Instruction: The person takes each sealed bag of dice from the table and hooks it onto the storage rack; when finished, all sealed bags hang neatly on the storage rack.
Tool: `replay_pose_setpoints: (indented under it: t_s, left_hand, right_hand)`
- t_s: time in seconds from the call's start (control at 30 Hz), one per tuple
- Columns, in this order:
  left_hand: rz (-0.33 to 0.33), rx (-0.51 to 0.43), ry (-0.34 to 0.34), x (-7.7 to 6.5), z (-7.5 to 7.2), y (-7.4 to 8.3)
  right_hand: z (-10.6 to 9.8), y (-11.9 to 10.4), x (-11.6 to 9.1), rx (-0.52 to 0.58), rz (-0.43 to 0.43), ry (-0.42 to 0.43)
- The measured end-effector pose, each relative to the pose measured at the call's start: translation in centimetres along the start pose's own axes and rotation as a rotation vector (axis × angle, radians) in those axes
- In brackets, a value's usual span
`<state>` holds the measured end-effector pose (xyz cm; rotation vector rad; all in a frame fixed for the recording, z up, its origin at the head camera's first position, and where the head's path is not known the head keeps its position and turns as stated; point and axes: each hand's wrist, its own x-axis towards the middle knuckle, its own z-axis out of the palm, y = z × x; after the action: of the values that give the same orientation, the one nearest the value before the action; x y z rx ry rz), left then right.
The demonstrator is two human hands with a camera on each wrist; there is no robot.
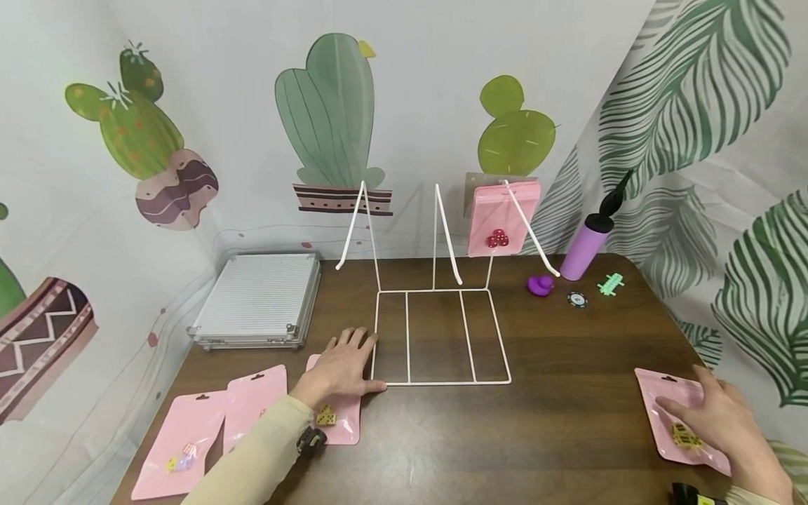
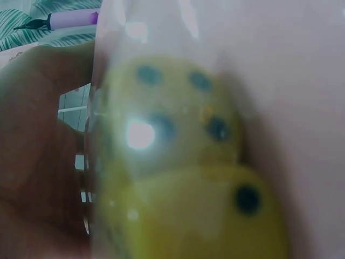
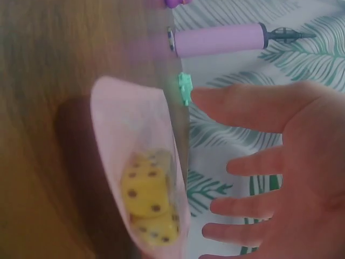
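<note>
Filling my left wrist feed is a pink pouch [image 1: 347, 421] of yellow dice [image 1: 326, 416], lying on the surface [image 1: 480, 442] beneath the left hand [image 1: 337, 370], whose fingers are spread at the edge of the white wire rack [image 1: 433, 290]; I can't tell whether they touch it. Off to my right, the right hand [image 1: 726, 421] is loosely spread over a second dice pouch [image 1: 684, 391], gripping nothing. I'd expect both pouches to be light, floppy and slick, the dice sagging into a lump, so I'd pinch the top margin by the hanging slot [image 1: 669, 379].
</note>
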<state>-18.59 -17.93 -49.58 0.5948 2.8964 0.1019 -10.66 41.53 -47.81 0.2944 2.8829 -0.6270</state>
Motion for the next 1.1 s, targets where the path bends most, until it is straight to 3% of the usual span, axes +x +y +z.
replay_pose_setpoints:
  t_s: [0.5,1.1]
  left_hand:
    - [-0.01,-0.008,-0.006,0.0,0.0,0.0]
    - [-0.003,0.001,-0.003,0.1,0.0,0.1]
  right_hand:
    - [0.3,1.7,0.1,-0.096,0.027,-0.035]
    - [1.0,1.9,0.5,-0.079,-0.009,-0.03]
